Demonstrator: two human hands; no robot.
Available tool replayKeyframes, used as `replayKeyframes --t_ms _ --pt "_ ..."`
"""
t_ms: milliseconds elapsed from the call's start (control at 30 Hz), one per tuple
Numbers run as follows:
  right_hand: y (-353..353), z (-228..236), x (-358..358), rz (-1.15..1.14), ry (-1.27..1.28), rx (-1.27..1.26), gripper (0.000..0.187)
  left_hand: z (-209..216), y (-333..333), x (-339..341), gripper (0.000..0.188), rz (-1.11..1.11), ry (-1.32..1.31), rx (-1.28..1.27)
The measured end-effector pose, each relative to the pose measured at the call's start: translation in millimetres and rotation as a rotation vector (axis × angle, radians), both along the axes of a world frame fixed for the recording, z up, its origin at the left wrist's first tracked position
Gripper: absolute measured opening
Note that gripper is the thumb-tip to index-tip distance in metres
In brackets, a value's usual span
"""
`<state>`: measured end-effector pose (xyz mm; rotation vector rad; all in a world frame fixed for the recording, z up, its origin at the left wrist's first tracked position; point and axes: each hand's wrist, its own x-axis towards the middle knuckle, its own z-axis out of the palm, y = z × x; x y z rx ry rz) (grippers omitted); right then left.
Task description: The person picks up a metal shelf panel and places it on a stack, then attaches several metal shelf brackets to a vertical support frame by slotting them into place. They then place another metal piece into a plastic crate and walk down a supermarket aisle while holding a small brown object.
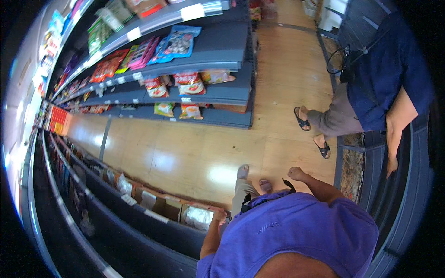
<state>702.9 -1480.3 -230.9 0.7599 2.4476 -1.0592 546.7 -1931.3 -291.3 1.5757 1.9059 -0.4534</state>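
My left hand (219,215) hangs low on my left, beside the end of a row of cardboard boxes on the bottom shelf. Its fingers look curled; whatever they might hold is hidden. Next to it, clear plastic wrapping (197,217) fills one box. On the other side, my right hand (296,174) is held out in front of my body over the floor. Its fingers are bent into a loose fist, and nothing shows in them. A black strap (289,186) sticks up at my waist, close to that hand.
Ahead on the left stands a dark shelf unit (218,44) with bagged snacks, including a blue bag (178,44) and red-and-white bags (189,83). A person in a dark top (380,69) and sandals stands at right beside dark shelving (408,153). Wood-look floor (278,92) runs between.
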Motion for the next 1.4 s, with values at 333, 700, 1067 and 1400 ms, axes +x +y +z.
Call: replayKeyframes --t_ms 333,700,1067,1400 --pt "-6 -2 -36 0.087 -0.053 0.342 0.014 53 122 -242 0.022 -0.085 0.076 -0.207" --pt "-33 6 -33 -0.577 -0.114 0.028 0.025 57 291 -325 0.024 -0.296 -0.331 0.090" --pt "22 9 -29 -0.938 -0.040 0.158 0.037 138 467 -201 0.029 -0.275 -0.588 -0.059" --pt "198 6 70 -1.047 -0.178 0.005 0.039 142 639 -174 0.026 -0.416 -0.278 -0.119"
